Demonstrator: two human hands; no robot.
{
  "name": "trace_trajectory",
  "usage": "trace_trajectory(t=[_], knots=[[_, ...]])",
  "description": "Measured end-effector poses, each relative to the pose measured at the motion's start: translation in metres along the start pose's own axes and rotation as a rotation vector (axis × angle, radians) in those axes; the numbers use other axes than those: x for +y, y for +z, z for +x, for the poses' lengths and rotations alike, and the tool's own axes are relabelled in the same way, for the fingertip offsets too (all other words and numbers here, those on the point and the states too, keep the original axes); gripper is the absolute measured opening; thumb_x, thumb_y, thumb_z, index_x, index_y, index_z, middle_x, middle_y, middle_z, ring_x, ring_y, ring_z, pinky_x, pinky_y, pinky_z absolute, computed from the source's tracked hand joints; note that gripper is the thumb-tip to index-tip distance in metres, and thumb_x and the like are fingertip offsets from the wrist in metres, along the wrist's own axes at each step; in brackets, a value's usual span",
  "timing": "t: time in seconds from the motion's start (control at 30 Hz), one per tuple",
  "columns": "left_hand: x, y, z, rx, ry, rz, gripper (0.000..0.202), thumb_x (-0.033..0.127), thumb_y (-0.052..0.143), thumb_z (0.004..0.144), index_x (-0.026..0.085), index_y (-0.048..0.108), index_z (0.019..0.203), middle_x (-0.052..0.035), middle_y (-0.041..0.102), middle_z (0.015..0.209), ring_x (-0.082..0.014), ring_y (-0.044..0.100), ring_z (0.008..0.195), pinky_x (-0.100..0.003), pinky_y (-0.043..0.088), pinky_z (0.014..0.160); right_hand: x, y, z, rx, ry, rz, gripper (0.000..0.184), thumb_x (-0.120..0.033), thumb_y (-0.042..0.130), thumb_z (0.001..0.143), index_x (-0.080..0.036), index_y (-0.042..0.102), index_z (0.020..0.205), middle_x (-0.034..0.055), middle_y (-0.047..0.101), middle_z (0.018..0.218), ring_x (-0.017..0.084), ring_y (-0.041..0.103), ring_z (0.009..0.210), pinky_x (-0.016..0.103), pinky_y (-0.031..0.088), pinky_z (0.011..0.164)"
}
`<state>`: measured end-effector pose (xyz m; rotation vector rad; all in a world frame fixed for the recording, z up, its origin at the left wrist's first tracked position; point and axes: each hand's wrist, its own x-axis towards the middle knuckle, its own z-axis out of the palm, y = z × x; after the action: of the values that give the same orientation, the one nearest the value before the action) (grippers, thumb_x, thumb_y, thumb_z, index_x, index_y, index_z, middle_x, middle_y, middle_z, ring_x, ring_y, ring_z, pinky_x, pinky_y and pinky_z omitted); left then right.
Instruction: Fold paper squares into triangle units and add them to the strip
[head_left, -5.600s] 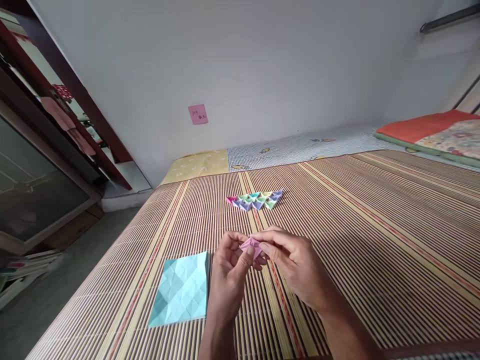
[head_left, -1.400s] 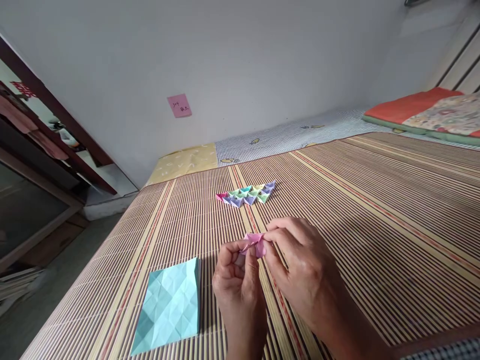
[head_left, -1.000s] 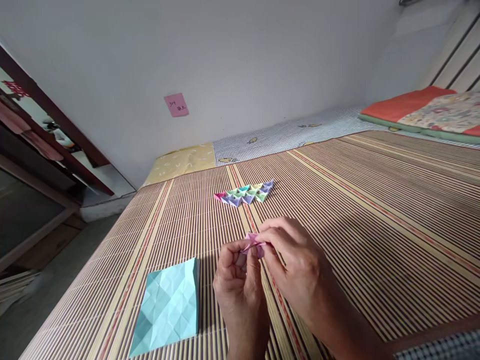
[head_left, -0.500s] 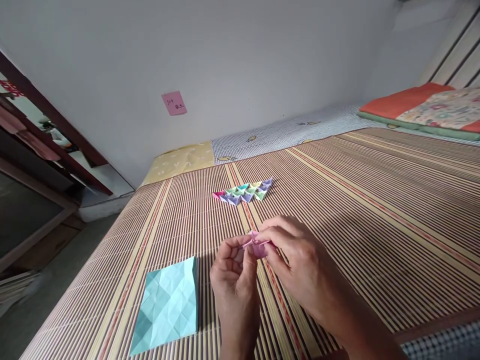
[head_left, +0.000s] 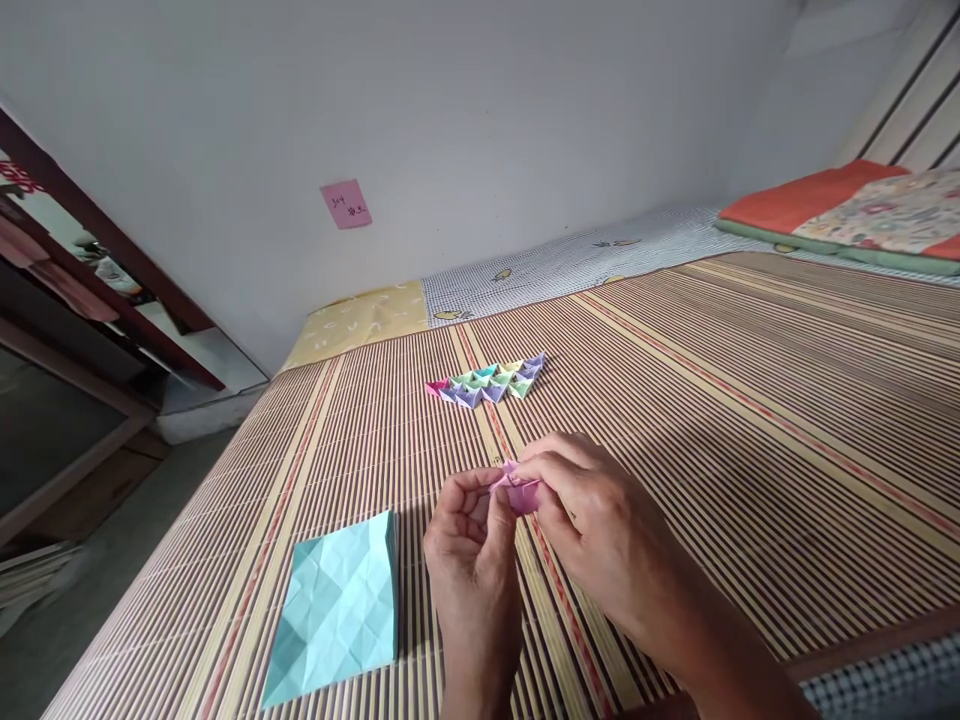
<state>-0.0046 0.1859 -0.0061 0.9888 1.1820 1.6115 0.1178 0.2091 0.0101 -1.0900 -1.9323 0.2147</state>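
A small piece of folded pink paper (head_left: 525,497) is held between both hands above the striped mat. My left hand (head_left: 476,530) pinches its left side between thumb and fingers. From the right, my right hand (head_left: 581,495) grips the other side, its fingers hiding part of the folds. Beyond the hands, several small folded paper boats (head_left: 491,383) in pink, purple, green, blue and yellow sit close together in rows. To the left of my left hand lies a creased light-blue paper sheet (head_left: 337,605), one edge folded up.
The striped bamboo mat (head_left: 660,400) covers the bed. A pink note (head_left: 346,204) with handwriting is stuck on the wall. Folded orange and floral bedding (head_left: 840,215) lies at the far right. The bed's left edge drops to a dark floor (head_left: 161,500).
Both hands keep their hold on the pink paper. Its front face tilts slightly and shows a little more between the fingers. The other papers stay in place.
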Motion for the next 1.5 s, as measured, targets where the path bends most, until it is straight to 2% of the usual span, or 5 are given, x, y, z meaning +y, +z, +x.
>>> trace_trajectory(t=[0.33, 0.67, 0.87, 1.3, 1.5], knots=[[-0.004, 0.003, -0.001, -0.101, -0.034, -0.033, 0.020, 0.026, 0.079, 0.084, 0.016, 0.067, 0.098, -0.0061, 0.073, 0.089, -0.0161, 0.071, 0.081, -0.025, 0.059, 0.073, -0.001, -0.003, 0.000, -0.040, 0.026, 0.010, 0.025, 0.001, 0.053, 0.091, -0.016, 0.070, 0.085, 0.0069, 0.069, 0.089, 0.022, 0.063, 0.084, 0.037, 0.052, 0.075], [-0.005, 0.011, -0.004, 0.054, -0.004, -0.051, 0.031, 0.021, 0.079, 0.081, 0.018, 0.063, 0.107, -0.0025, 0.070, 0.090, -0.0127, 0.067, 0.079, -0.022, 0.055, 0.073, -0.008, -0.001, -0.003, -0.078, 0.069, 0.063, 0.030, 0.002, 0.048, 0.088, -0.017, 0.071, 0.094, 0.0064, 0.069, 0.097, 0.021, 0.064, 0.090, 0.035, 0.055, 0.078], [-0.007, 0.007, -0.003, 0.105, -0.011, 0.050, 0.033, 0.023, 0.075, 0.082, 0.018, 0.062, 0.112, -0.0045, 0.071, 0.095, -0.0152, 0.068, 0.085, -0.025, 0.054, 0.077, -0.010, 0.002, -0.003, -0.054, 0.043, -0.024, 0.024, 0.000, 0.053, 0.092, -0.016, 0.070, 0.085, 0.0065, 0.069, 0.094, 0.021, 0.063, 0.087, 0.036, 0.053, 0.078], [0.005, 0.002, -0.004, -0.064, -0.055, -0.050, 0.026, 0.027, 0.067, 0.091, 0.020, 0.063, 0.116, -0.0083, 0.074, 0.110, -0.0208, 0.071, 0.100, -0.033, 0.056, 0.088, -0.014, 0.005, 0.000, -0.003, -0.025, -0.036, 0.025, -0.001, 0.058, 0.095, -0.016, 0.065, 0.075, 0.0061, 0.069, 0.097, 0.021, 0.061, 0.088, 0.036, 0.047, 0.078], [0.011, -0.001, -0.001, -0.014, 0.023, 0.110, 0.025, 0.035, 0.069, 0.092, 0.019, 0.063, 0.111, -0.0084, 0.076, 0.105, -0.0209, 0.074, 0.096, -0.032, 0.060, 0.082, -0.014, 0.008, 0.001, 0.024, -0.050, -0.061, 0.024, -0.008, 0.056, 0.100, -0.017, 0.066, 0.081, 0.0071, 0.069, 0.104, 0.022, 0.061, 0.092, 0.037, 0.046, 0.081]])
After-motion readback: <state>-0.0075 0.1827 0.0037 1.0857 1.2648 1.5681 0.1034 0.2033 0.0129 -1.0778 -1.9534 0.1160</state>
